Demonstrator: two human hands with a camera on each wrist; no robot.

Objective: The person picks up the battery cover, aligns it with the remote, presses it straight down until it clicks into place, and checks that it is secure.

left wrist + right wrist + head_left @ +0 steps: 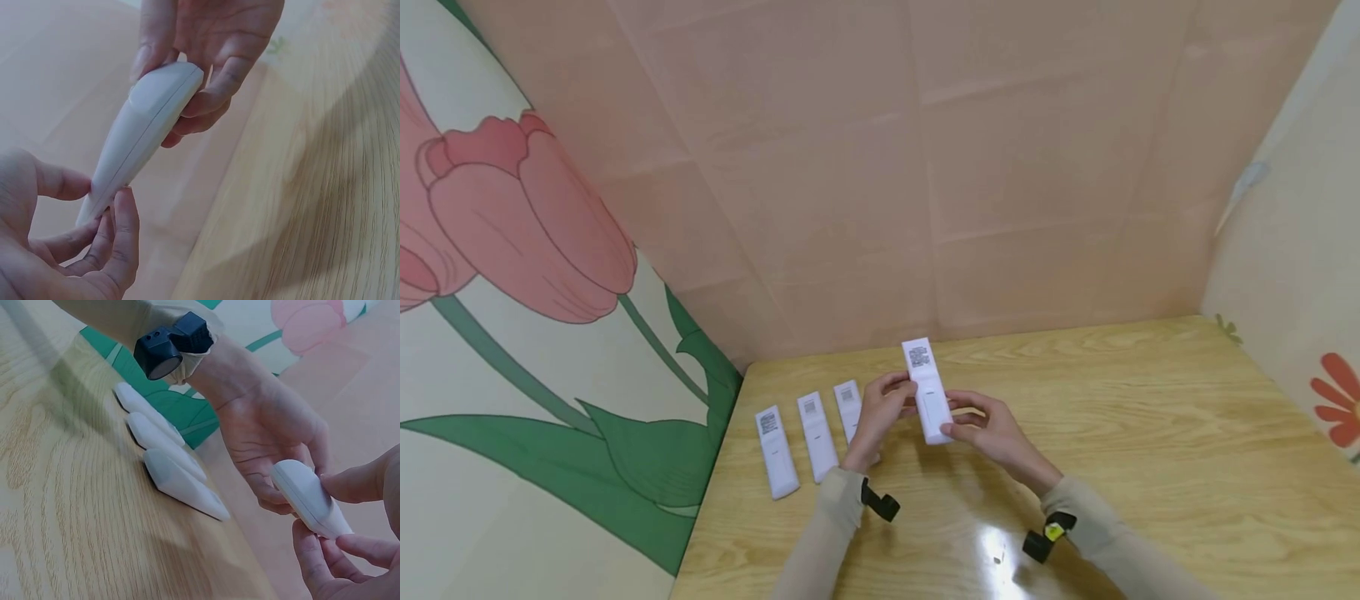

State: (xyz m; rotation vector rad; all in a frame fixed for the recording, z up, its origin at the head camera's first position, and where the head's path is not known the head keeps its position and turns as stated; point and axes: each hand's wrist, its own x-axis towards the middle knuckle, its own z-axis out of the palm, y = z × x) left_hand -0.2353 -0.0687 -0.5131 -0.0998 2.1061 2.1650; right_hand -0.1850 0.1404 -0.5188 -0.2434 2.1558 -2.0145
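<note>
A white remote control [927, 392] is held up over the table, its back with a printed label and battery cover facing the head camera. My left hand [880, 410] pinches its left edge; in the left wrist view, thumb and fingers meet at the thinner end. At the thicker end, my right hand [996, 429] grips the lower right edge between thumb and fingers. Three similar remotes lie label side up in a row to the left: an outer remote [777, 454], a middle remote [817, 437] and a third remote [847, 407], partly hidden behind my left hand.
The wooden table [1150, 433] meets a pink cloth backdrop [1037, 208] at its far edge. A wall panel with painted tulips [535, 225] borders the left side, and a pale panel [1300, 275] stands on the right. Both wrists wear small black cameras.
</note>
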